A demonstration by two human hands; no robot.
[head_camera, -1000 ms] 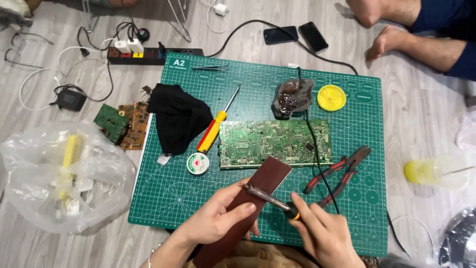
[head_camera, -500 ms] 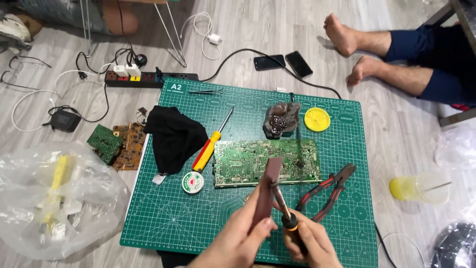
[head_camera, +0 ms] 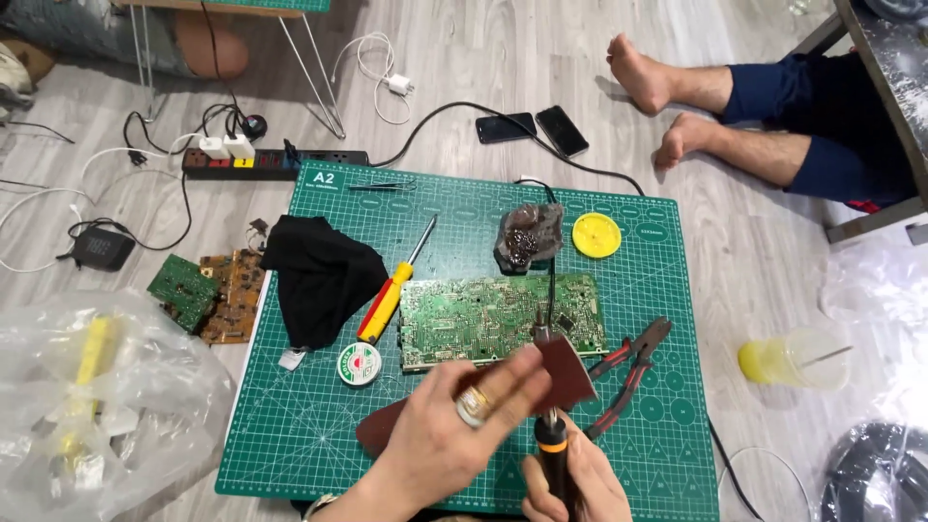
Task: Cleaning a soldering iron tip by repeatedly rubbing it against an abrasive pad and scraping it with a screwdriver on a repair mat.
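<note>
My left hand [head_camera: 462,425], with a ring on one finger, holds a brown circuit board [head_camera: 565,372] above the green cutting mat [head_camera: 290,435]. My right hand [head_camera: 580,483] grips a soldering iron [head_camera: 553,440] with a black and orange handle, its tip up against the brown board's underside. Just beyond lies a large green circuit board [head_camera: 493,317] flat on the mat. The iron's black cord runs up over that board toward the mat's far edge.
On the mat: red-handled pliers [head_camera: 633,367], a yellow-and-red screwdriver [head_camera: 391,290], a black cloth [head_camera: 324,275], a solder reel [head_camera: 359,363], a tip-cleaner lump [head_camera: 527,237], a yellow disc [head_camera: 596,234], tweezers [head_camera: 382,186]. Off the mat: small boards [head_camera: 208,295], a plastic bag [head_camera: 92,396], a power strip [head_camera: 271,159], two phones [head_camera: 536,126], another person's bare feet [head_camera: 657,87], a yellow cup [head_camera: 788,358].
The brown board has been turned from lying low to held up and tilted in my left hand. The iron in my right hand has shifted under it. The camera view has moved closer.
</note>
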